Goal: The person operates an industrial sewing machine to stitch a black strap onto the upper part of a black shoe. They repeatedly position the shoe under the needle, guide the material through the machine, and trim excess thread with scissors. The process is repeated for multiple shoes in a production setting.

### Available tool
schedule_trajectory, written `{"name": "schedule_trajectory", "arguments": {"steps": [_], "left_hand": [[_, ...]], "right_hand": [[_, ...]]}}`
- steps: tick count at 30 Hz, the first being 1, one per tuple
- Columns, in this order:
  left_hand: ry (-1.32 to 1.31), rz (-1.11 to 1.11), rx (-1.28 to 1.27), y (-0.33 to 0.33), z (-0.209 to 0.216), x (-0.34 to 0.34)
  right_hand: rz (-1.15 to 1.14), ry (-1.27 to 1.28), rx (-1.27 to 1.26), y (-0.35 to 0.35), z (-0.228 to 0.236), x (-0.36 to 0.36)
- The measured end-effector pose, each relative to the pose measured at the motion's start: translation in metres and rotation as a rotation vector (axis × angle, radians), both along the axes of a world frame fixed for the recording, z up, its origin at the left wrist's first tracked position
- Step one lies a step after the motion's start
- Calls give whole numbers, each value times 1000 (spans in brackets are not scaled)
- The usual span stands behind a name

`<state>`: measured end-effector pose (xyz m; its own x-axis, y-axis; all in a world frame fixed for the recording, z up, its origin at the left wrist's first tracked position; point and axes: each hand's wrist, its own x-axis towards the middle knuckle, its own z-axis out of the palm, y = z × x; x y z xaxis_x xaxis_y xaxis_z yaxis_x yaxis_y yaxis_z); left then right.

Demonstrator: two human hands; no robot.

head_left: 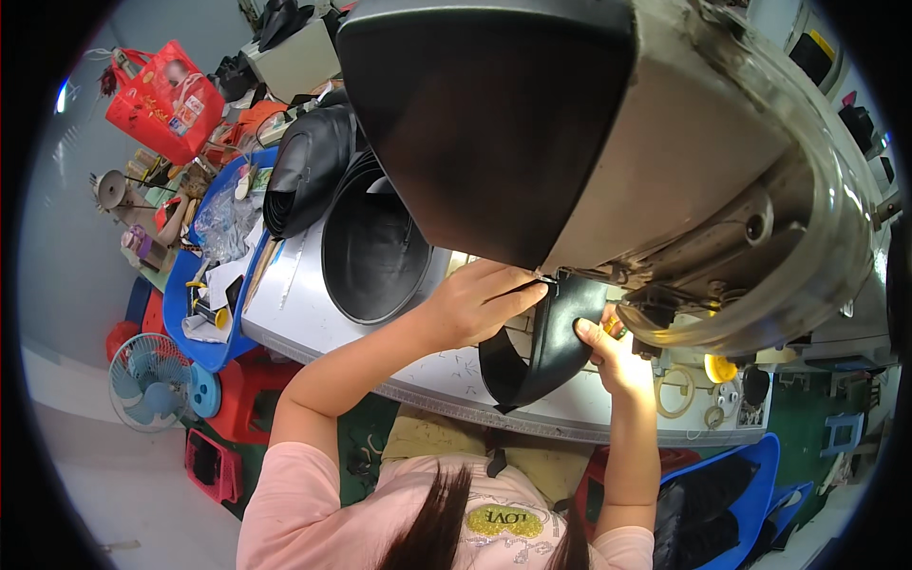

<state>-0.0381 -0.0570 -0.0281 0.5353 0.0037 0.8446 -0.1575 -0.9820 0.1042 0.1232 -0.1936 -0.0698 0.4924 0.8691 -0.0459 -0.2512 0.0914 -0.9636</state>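
A large sewing machine (pixel 703 161) fills the upper right, its head above the work. Under its needle area hangs a curved strip of black leather (pixel 560 347), looped over the table's near edge. My left hand (pixel 480 302) has its fingers pressed together at the strip's upper left edge, right beside the needle area. On the strip's right side, my right hand (pixel 608 350) grips it, thumb on top and the other fingers partly hidden; lamplight falls on this hand. The machine head covers the exact stitching point.
Rolled black leather pieces (pixel 375 252) lie on the white table (pixel 294 304) to the left. Beyond is a blue tray (pixel 204 353) of papers and plastic. A fan (pixel 150 382) and red stool (pixel 249 399) stand left. At lower right, a blue bin (pixel 760 465) holds black pieces.
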Motion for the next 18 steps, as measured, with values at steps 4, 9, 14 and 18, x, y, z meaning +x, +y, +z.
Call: {"name": "schedule_trajectory", "arguments": {"steps": [4, 9, 14, 18], "left_hand": [[24, 5, -11, 2, -2, 2], [82, 37, -32, 7, -17, 7], [168, -63, -263, 11, -40, 10], [136, -187, -778, 8, -52, 14]], "right_hand": [[-45, -6, -8, 1, 2, 0], [-44, -47, -36, 2, 4, -1], [-67, -44, -19, 0, -16, 4], [-68, -127, -47, 0, -19, 6]]}}
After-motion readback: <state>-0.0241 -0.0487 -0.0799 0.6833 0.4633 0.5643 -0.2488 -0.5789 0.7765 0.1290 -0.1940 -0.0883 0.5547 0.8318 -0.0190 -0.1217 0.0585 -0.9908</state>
